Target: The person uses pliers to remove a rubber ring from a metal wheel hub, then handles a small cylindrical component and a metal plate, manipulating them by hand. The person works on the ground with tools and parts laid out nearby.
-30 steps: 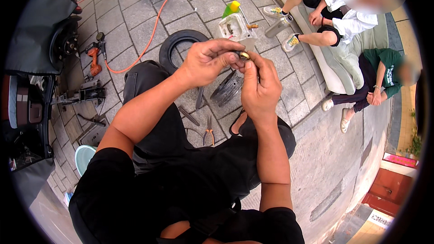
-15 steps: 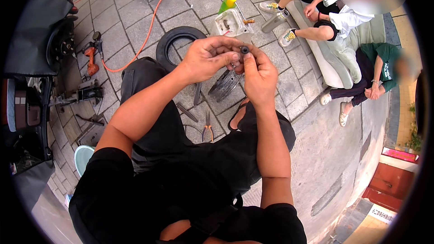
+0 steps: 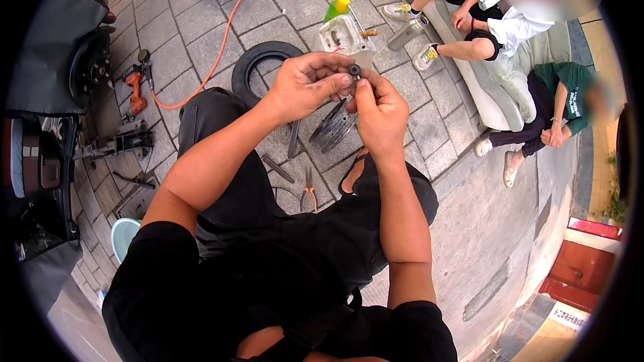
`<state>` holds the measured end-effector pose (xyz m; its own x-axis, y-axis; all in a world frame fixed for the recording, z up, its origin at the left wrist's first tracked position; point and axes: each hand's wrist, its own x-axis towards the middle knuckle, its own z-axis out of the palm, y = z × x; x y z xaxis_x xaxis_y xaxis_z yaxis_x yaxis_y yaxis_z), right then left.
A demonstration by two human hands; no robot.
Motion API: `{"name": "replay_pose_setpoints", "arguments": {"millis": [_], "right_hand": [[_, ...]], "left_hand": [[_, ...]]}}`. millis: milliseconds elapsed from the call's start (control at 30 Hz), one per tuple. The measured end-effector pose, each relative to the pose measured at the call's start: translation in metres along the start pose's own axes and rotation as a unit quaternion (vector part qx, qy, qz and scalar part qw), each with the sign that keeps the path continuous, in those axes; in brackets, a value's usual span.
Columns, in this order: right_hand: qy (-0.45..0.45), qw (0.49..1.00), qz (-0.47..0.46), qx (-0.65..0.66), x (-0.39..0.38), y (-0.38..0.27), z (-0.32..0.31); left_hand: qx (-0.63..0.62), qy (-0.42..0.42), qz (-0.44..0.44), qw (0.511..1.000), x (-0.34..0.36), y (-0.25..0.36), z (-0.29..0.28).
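Between the fingertips of both my hands is a small valve stem (image 3: pixel 354 69), its round black end with a hole in the middle facing up. My left hand (image 3: pixel 307 87) pinches it from the left, thumb and fingers closed. From the right, my right hand (image 3: pixel 382 110) grips it with thumb and forefinger, and the lower part of the stem is partly covered. Below the hands, a grey metal wheel rim (image 3: pixel 330 129) leans on the paving. Behind my left forearm lies a black tyre (image 3: pixel 245 70).
Orange-handled pliers (image 3: pixel 308 191) and flat bars (image 3: pixel 278 169) lie by my legs. A white tray (image 3: pixel 339 33), green bottle (image 3: pixel 333 10) and metal flask (image 3: pixel 407 33) stand beyond. An orange power tool (image 3: pixel 136 90) and hose (image 3: pixel 225 33) are left. Two people sit on a sofa (image 3: pixel 496 94) at right.
The valve stem and my right hand have shifted slightly left. The black round end has tilted a little, and more of the stem shows under it. My left hand has barely moved.
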<state>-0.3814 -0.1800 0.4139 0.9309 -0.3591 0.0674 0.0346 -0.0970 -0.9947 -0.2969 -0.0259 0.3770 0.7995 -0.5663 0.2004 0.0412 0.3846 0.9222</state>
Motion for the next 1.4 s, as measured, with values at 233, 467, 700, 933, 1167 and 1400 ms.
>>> {"name": "replay_pose_setpoints", "arguments": {"millis": [233,467,700,933,1167,1400], "right_hand": [[0.013,1.000,-0.004,-0.014,-0.001,0.000,-0.001],[0.025,1.000,0.001,-0.016,-0.001,0.002,-0.003],[0.019,0.999,0.017,-0.032,-0.001,0.004,-0.008],[-0.047,0.988,0.131,0.071,0.002,-0.013,-0.015],[-0.113,0.882,0.337,0.310,0.015,-0.019,-0.033],[-0.126,0.842,0.358,0.383,0.017,-0.021,-0.034]], "left_hand": [[-0.010,0.015,-0.012,1.000,0.002,-0.001,0.005],[0.000,0.022,-0.021,1.000,0.003,-0.002,0.006],[0.000,0.024,-0.020,1.000,0.005,-0.005,0.005],[0.054,0.018,-0.047,0.997,0.008,-0.003,0.009],[0.027,0.005,-0.086,0.996,0.007,-0.003,0.010],[0.032,0.005,-0.081,0.996,0.005,-0.005,0.010]]}}
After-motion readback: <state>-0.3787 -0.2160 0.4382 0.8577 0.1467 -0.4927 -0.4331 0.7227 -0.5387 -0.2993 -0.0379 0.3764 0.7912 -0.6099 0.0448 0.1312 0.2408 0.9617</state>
